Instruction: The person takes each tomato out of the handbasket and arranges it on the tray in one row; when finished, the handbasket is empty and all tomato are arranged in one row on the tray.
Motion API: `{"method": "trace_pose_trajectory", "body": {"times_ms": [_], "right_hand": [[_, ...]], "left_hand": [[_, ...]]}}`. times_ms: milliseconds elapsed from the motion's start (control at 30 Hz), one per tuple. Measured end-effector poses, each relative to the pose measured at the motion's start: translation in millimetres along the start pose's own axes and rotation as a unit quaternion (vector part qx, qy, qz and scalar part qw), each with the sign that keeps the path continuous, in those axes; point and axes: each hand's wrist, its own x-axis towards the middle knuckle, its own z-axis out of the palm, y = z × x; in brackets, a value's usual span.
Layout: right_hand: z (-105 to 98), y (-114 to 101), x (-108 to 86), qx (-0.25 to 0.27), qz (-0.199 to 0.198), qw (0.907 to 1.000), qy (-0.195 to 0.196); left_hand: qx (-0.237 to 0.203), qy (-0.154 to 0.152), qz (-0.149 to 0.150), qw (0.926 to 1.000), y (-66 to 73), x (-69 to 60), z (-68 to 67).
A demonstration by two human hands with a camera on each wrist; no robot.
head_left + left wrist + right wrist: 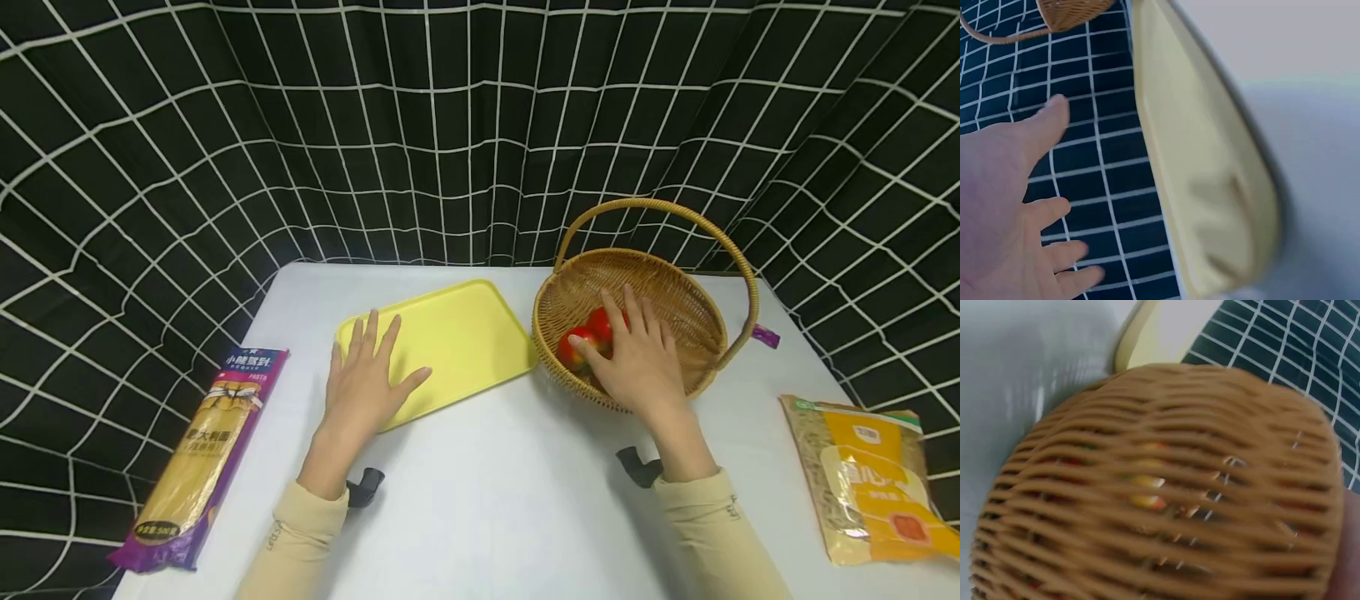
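My left hand (pixel 362 385), fingers spread, hovers over the left end of a yellow tray (pixel 465 342); the left wrist view shows nothing in its palm. My right hand (pixel 641 367) extends with straight fingers over a round wicker basket (pixel 551 333) with a tall arched handle (pixel 652 202). Red apples (pixel 570 350) lie inside the basket, partly covered by that hand. Whether the right fingers touch anything I cannot tell. In the right wrist view the basket's woven side (pixel 1147 487) fills most of the picture and hides nearly the whole hand.
A long pasta packet (pixel 202 458) lies along the table's left edge. On the right lies a yellow-and-clear food bag (pixel 862 483). A small purple packet (pixel 766 336) sits behind the basket handle. Black grid-patterned cloth (pixel 480 125) surrounds the white table (pixel 495 500).
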Motion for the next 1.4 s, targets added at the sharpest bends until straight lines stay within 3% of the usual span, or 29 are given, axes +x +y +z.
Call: {"method": "trace_pose_trajectory", "body": {"times_ms": [300, 500, 800, 1067, 1400], "right_hand": [[-6, 23, 4.6, 0.028, 0.004, 0.9993, -0.024], [-7, 27, 10.8, 0.035, -0.014, 0.9987, -0.034], [3, 18, 21.4, 0.065, -0.025, 0.9951, -0.070], [10, 14, 25.7, 0.076, -0.010, 0.9908, -0.112], [16, 12, 28.2, 0.071, -0.032, 0.9915, -0.104]], "left_hand": [[-0.056, -0.033, -0.038, 0.9972, -39.2, -28.7, 5.7], [-0.079, -0.063, -0.063, 0.9928, -50.8, -40.9, 16.5], [-0.090, -0.078, -0.058, 0.9912, -49.5, -48.6, 25.9], [-0.095, -0.073, -0.062, 0.9909, -46.3, -53.1, 25.2], [-0.092, -0.076, -0.072, 0.9903, -48.0, -56.3, 24.8]]}}
